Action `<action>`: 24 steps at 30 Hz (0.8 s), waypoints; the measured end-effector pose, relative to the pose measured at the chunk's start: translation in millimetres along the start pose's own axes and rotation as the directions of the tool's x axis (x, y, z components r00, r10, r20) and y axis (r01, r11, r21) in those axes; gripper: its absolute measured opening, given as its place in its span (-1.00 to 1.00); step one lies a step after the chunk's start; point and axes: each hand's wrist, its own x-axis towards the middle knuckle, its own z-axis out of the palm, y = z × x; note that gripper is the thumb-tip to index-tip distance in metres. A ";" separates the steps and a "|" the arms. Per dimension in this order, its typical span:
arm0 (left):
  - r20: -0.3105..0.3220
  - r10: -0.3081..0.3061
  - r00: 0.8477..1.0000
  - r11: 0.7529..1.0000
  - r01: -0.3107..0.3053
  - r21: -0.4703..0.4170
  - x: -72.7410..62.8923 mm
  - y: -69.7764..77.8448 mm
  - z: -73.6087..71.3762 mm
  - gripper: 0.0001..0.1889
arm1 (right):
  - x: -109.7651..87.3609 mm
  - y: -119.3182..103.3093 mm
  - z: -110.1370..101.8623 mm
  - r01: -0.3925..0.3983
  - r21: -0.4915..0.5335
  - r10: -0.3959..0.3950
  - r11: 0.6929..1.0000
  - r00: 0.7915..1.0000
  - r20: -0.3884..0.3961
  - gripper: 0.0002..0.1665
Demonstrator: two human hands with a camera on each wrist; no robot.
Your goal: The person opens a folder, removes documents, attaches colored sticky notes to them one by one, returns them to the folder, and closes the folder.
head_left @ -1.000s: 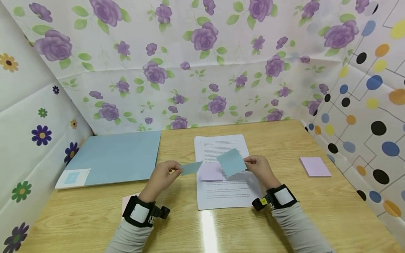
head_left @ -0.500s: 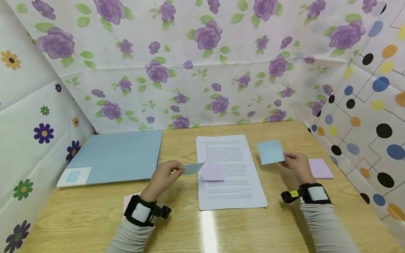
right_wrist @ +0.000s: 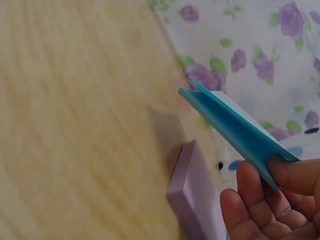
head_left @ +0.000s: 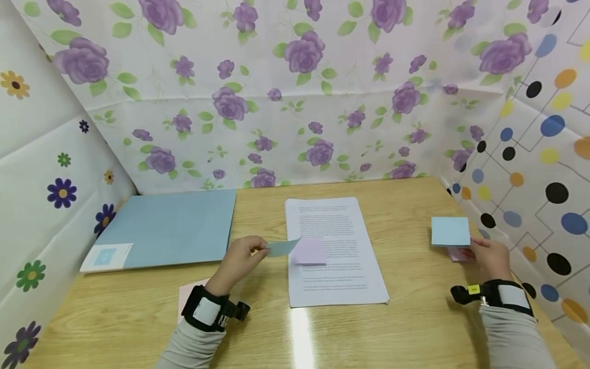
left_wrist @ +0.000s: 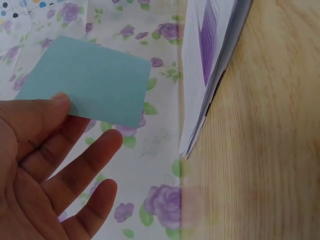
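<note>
My left hand pinches a single blue sticky note by one edge between thumb and forefinger; its other fingers are spread loosely. In the head view the note's free end overlaps a lilac sticky note lying on the stack of printed sheets. At the far right, my right hand grips a pad of blue sticky notes at its edge, with the top leaf lifting away from the rest. Under it on the table lies a thicker lilac sticky-note pad, mostly hidden in the head view.
A large blue folder with a white label corner lies at the back left. Pink paper shows partly from under my left wrist. Patterned sheets wall in the wooden table at the back and both sides.
My right hand has carried the blue sticky-note pad from over the printed sheets rightward, to above the lilac pad. The left hand keeps its note in nearly the same place.
</note>
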 end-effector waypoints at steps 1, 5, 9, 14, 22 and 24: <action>0.001 -0.003 1.000 1.000 0.003 -0.001 -0.2 0.4 0.1 -0.91 | 0.7 3.1 -1.3 -0.029 0.013 0.029 1.000 0.999 -0.016 -0.61; 0.008 -0.008 1.000 1.000 0.008 0.000 -0.3 0.7 1.3 -0.90 | 0.8 11.8 -2.8 -0.087 0.097 0.091 0.991 0.995 -0.041 -0.66; 0.009 -0.009 1.000 1.000 0.009 -0.001 -0.1 0.1 2.3 -0.89 | -0.4 13.8 -6.4 -0.150 0.180 0.155 0.972 0.988 -0.015 -0.53; 0.000 0.004 1.000 1.000 -0.004 0.002 0.0 -1.2 3.7 -0.89 | -1.9 15.1 -8.2 -0.217 0.240 0.227 0.946 0.974 -0.014 -0.40; -0.021 0.028 0.999 0.999 -0.027 0.026 1.1 0.4 6.6 -0.91 | -8.8 18.2 -13.9 -0.171 -0.003 0.168 0.985 0.975 -0.146 -0.41; -0.024 0.030 0.999 0.999 -0.029 0.032 2.1 1.6 7.5 -0.92 | -13.2 17.9 -15.7 -0.175 -0.085 0.159 0.981 0.973 -0.166 -0.38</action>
